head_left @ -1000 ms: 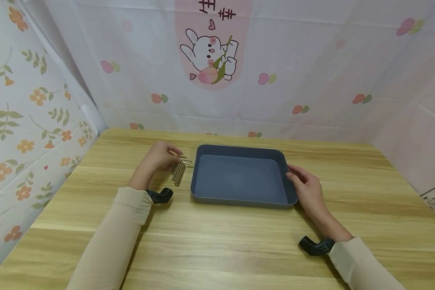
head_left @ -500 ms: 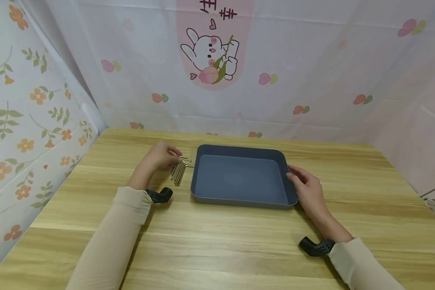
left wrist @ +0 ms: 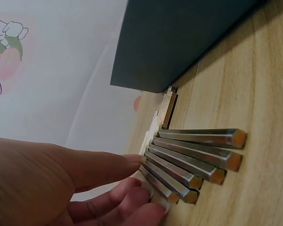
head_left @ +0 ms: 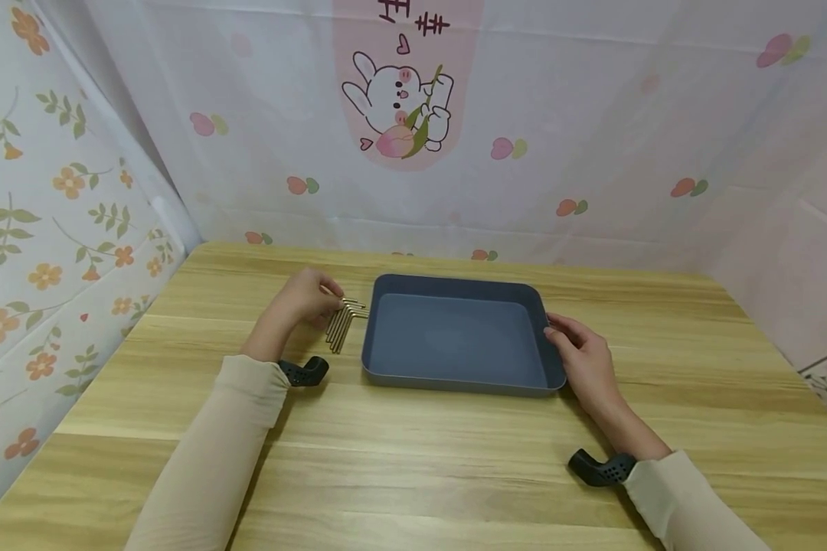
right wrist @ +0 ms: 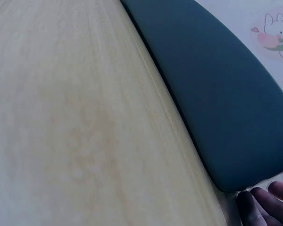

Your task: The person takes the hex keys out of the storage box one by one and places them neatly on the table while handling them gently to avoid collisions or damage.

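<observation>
Several brass-coloured hex keys [head_left: 342, 330] lie side by side in a nested row on the table, left of a shallow blue-grey baking pan [head_left: 458, 340]. My left hand [head_left: 308, 297] is at their bent ends. In the left wrist view, its thumb and fingers pinch the outermost hex key [left wrist: 159, 186], and the flat hexagonal ends of the others point out over the wood. At the pan's right side my right hand [head_left: 586, 360] grips the wall, thumb over the rim and fingers outside. The right wrist view shows those fingers [right wrist: 269, 202] under the pan's corner.
The wood-grain table [head_left: 400, 467] runs up to a printed cloth backdrop [head_left: 248, 99] at the rear. A flowered cloth [head_left: 48, 275] hangs on the left. Black curved mounts [head_left: 305, 372] sit at both wrists. The short key arms reach close to the pan's left wall.
The key at my left fingertips has shifted slightly and lies closer in line with the others. My right hand and the pan stay in place.
</observation>
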{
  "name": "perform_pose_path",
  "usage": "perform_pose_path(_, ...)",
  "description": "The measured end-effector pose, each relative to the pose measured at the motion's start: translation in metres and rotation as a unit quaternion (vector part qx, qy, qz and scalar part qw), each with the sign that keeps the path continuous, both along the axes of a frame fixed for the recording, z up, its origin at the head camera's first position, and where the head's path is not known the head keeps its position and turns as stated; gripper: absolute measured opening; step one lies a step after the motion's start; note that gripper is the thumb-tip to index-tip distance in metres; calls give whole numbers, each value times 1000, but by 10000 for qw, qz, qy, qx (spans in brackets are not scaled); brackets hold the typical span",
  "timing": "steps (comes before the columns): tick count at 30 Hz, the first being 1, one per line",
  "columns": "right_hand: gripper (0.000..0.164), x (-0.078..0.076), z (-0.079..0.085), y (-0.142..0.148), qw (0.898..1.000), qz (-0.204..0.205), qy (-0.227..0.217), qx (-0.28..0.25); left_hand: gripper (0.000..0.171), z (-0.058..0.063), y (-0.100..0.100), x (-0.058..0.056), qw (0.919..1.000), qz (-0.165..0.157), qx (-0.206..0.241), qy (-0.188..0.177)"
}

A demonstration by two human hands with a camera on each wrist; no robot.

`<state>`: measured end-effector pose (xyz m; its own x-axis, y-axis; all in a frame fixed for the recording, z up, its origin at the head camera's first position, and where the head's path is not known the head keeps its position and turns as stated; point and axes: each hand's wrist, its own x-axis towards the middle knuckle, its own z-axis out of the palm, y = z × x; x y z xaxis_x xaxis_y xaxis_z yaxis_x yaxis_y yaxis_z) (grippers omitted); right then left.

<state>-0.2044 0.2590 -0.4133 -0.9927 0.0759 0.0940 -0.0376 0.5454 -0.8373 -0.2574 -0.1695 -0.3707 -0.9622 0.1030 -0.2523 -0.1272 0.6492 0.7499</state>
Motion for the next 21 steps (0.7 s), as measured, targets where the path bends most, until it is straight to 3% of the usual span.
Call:
perform_pose_path(7, 50, 0, 0, 0, 10000, -12, 26, -3, 29, 4, 1, 1, 9997, -34, -16, -228)
perform_pose_path(21, 47, 2, 6, -2, 9997, -52, -170, -179, 33, 12, 1, 5, 9998, -135, -143, -26)
